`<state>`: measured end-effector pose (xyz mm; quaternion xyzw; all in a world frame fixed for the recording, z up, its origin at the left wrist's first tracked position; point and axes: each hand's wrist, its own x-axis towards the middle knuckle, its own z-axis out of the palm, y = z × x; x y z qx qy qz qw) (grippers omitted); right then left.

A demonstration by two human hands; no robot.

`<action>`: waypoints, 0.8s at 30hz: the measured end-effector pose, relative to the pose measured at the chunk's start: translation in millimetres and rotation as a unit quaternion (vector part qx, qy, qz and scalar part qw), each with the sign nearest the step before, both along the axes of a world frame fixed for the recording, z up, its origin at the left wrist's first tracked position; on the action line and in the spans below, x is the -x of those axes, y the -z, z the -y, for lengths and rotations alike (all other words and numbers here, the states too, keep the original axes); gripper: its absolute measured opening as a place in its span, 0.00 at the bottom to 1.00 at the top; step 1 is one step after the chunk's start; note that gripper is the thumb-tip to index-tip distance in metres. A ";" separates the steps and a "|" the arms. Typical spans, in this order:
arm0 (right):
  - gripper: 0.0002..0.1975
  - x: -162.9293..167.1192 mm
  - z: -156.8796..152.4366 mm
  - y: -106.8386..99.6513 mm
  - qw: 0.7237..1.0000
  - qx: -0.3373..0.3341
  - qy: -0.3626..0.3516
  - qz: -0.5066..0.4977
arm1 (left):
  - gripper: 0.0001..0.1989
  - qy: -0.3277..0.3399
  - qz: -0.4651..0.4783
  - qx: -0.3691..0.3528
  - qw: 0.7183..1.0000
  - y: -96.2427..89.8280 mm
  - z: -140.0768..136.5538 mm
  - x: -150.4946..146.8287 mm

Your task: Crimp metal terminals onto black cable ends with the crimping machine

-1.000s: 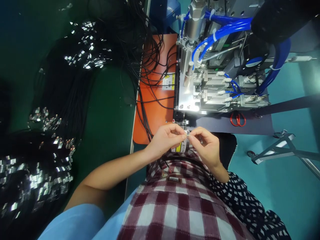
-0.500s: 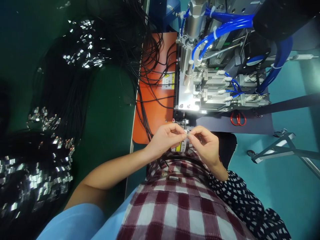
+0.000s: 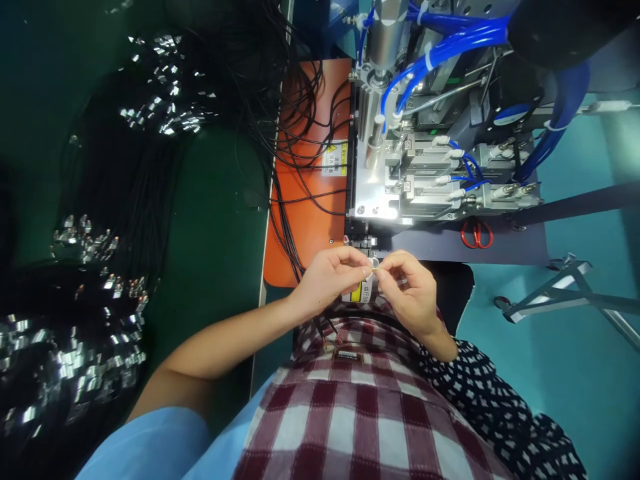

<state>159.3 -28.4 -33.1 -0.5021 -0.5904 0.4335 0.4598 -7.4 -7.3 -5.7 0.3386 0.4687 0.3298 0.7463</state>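
Observation:
My left hand (image 3: 327, 277) and my right hand (image 3: 410, 290) meet fingertip to fingertip just in front of the machine. Between them they pinch a small shiny metal connector (image 3: 375, 265). A thin black cable (image 3: 324, 328) hangs down from under my left hand, ending in bare coloured wires over my checked shirt. The connector sits just below the machine's front slot (image 3: 367, 241). How the cable joins the connector is hidden by my fingers.
A metal machine (image 3: 400, 187) with blue air hoses (image 3: 445, 53) stands behind my hands on an orange plate (image 3: 313, 227). Loose black cables (image 3: 300, 147) lie across that plate. Bundles of black cables with metal ends (image 3: 90, 247) cover the green bench at left. Red scissors (image 3: 476, 235) lie to the right.
Both hands stay together on the connector with only slight finger shifts. The view has tilted a little, so the machine sits slightly higher in the frame.

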 end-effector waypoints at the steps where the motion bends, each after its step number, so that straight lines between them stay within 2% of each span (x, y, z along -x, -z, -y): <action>1: 0.04 0.1 0.2 0.4 1.000 0.001 0.001 0.002 | 0.13 -0.002 -0.004 0.001 1.000 -0.4 0.2 -0.7; 6: 0.05 -1.8 -0.5 4.0 0.998 0.048 0.026 -0.033 | 0.15 -0.014 0.003 0.008 1.000 -2.4 0.5 -4.1; 9: 0.04 -7.6 -5.8 -0.4 0.997 0.072 0.010 -0.040 | 0.16 -0.006 -0.001 0.001 1.000 -2.3 1.2 -4.3; 17: 0.06 -16.8 -20.2 -19.7 0.994 0.093 -0.061 0.017 | 0.15 0.017 -0.026 -0.018 0.999 -2.8 2.8 -3.4; 20: 0.05 -17.4 -15.1 -17.5 0.993 0.098 -0.059 0.009 | 0.14 0.009 -0.022 -0.017 1.000 -1.6 2.5 -3.6; 24: 0.02 -13.0 -5.5 -10.1 0.997 0.070 -0.032 0.008 | 0.14 0.005 -0.016 -0.016 1.000 0.0 2.1 -3.4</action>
